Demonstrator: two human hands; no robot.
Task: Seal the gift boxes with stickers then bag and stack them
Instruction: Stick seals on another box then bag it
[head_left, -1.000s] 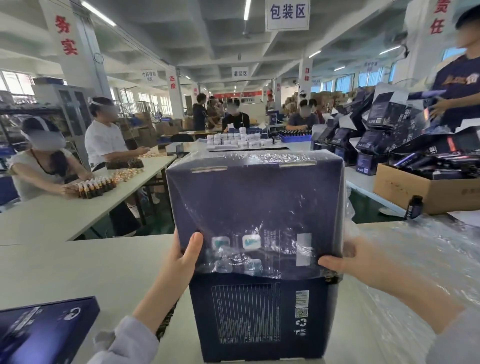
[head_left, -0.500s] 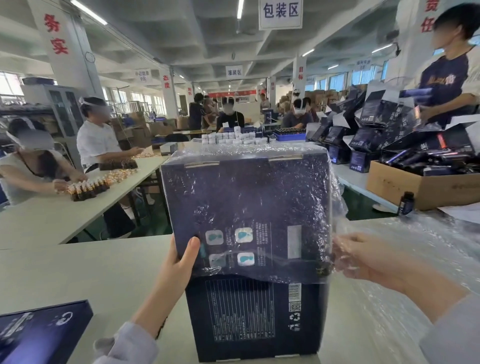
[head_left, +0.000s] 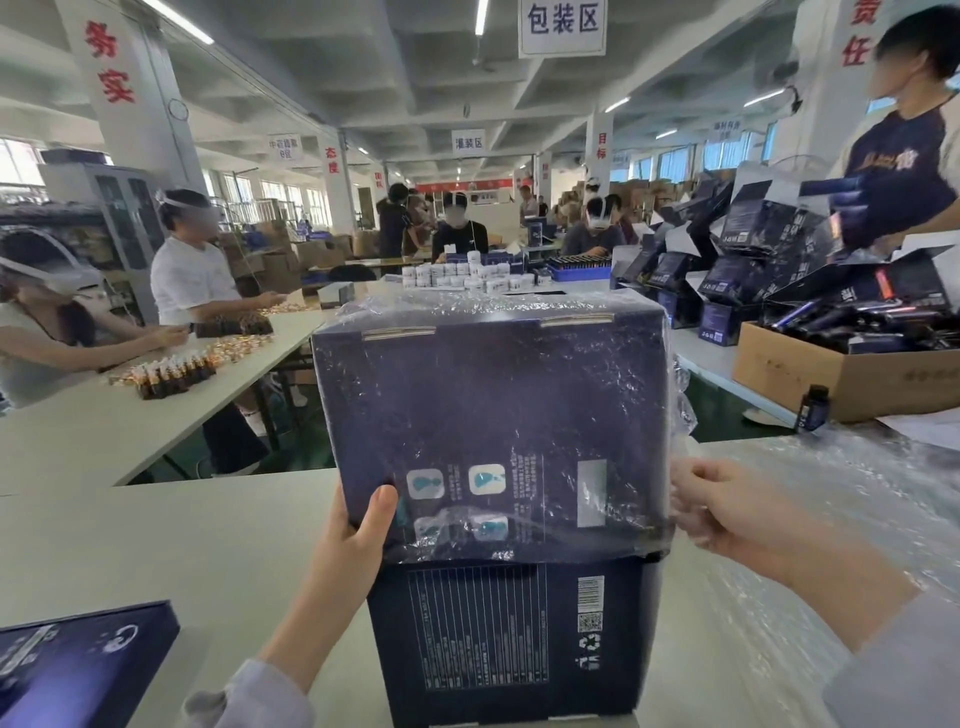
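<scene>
Hands apart, one at each side of the gift box (head_left: 493, 405). Left hand (head_left: 356, 543) clamped on the lower left corner, thumb across the front face, other fingers hidden behind. Right hand (head_left: 727, 512) at the lower right edge, fingers curled, pinching the clear plastic bag (head_left: 519, 304) drawn down over the box. Film wrinkled, covering top, front and sides, its lower edge ragged along the bottom of the front face. Gift box dark navy, upright, directly above a second dark box (head_left: 509, 639), bottom edge meeting the top of that one; no telling whether resting there or just lifted. Second dark box unbagged, standing on the pale desk (head_left: 156, 551), printed panel and barcode facing the camera.

At the near left, flat on the desk, a third dark box (head_left: 78, 665), cut off by the frame edge. To the right, a loose heap of clear bags (head_left: 841, 499) under and beyond the right forearm. Further right, a brown carton (head_left: 831, 382) full of dark packs, a small dark bottle (head_left: 811, 408) upright just in front. Behind that, open dark boxes piled high, a standing person in a navy shirt beside them. On the left, seated workers at a long desk with rows of small amber bottles (head_left: 171, 371). Straight ahead, white jars (head_left: 467, 275) clustered on a far desk.
</scene>
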